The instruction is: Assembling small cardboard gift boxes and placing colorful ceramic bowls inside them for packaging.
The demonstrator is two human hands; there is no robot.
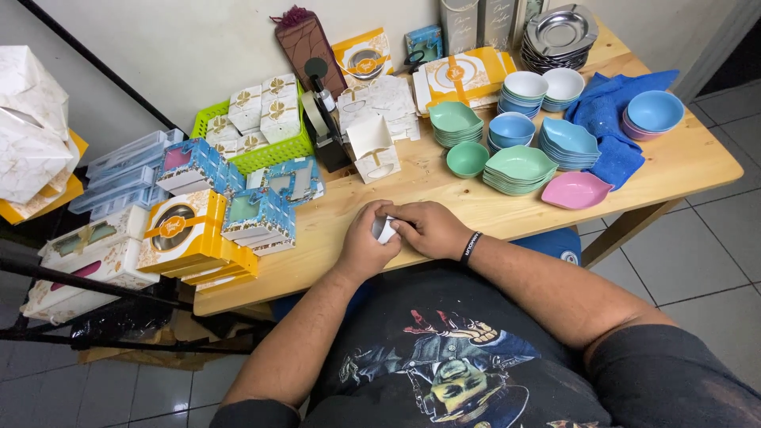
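The pale wooden worktop [444, 198] carries stacks of goods on both sides, and the two hands meet at its near edge, just in front of the person's body. Between them sits a small white folded card piece [384, 230], only a sliver of it showing in the gap between the palms. It lies right at the meeting point of both grips, so neither hand is nearer; its long axis cannot be told, as most of it is covered.

The left hand [363, 247] curls around the piece from the left, fingers bent closed against it. The right hand [432, 230], with a black band at the wrist, lies over it from the right, fingers folded down onto its top edge. Both grips appear closed on the same piece, pressing toward each other.

Beyond them stand a small white open carton [373, 149] and a black tape dispenser [325, 119], well apart from the hands.
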